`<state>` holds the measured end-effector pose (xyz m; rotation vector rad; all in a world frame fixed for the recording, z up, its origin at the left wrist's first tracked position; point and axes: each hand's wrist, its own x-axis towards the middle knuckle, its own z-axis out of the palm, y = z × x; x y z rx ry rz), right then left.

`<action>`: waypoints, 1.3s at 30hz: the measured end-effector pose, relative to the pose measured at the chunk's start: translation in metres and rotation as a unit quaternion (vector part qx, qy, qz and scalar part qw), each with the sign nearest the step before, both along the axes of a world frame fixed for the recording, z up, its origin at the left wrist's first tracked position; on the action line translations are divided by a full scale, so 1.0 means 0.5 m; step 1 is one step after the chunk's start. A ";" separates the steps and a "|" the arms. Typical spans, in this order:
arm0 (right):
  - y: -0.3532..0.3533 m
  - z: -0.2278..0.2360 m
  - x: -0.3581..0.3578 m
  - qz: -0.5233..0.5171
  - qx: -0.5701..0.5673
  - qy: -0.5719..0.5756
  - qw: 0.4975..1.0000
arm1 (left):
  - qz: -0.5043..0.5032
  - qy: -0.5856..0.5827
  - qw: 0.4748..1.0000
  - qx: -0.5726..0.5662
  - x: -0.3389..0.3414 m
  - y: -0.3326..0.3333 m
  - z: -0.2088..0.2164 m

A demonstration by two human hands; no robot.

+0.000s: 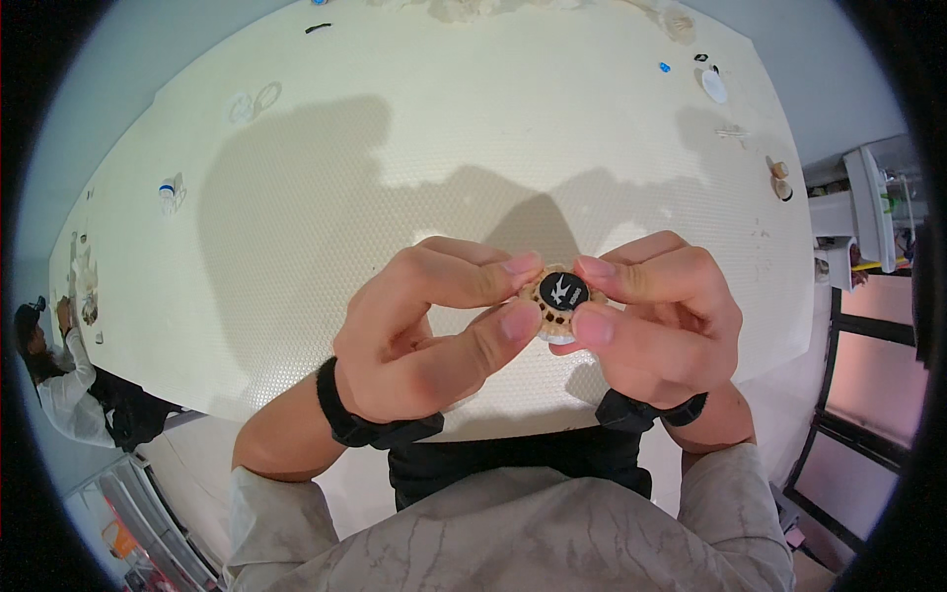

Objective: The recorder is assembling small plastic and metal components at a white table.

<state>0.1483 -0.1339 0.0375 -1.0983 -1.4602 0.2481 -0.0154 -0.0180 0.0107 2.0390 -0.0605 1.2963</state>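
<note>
Between both hands, above the near part of the table, is a small round disc-shaped piece (563, 293). It has a black centre with a white mark, a tan rim with dark spots, and a whitish lower edge. My left hand (434, 321) pinches its left side with thumb and forefinger. On the opposite side, my right hand (651, 321) grips it the same way. The fingertips cover parts of the rim, and its underside is hidden. Each wrist wears a black band.
The large cream table (414, 148) has a blue-and-white small item (168, 187) at left. A white oval piece (714, 86), a blue bit (665, 67) and tan round pieces (780, 178) lie at right. A person (74, 385) is at the far left edge; shelves (868, 212) stand at right.
</note>
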 end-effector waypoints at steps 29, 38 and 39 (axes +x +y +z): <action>0.026 -0.021 0.009 -0.066 0.058 -0.087 0.992 | 0.036 0.047 0.998 -0.024 0.012 0.003 0.020; 0.030 -0.029 0.001 -0.035 0.090 -0.067 0.993 | 0.042 0.009 0.999 0.007 0.005 0.003 -0.003; 0.030 -0.027 0.001 -0.029 0.086 -0.064 0.994 | 0.043 0.008 0.999 0.007 0.007 0.003 -0.004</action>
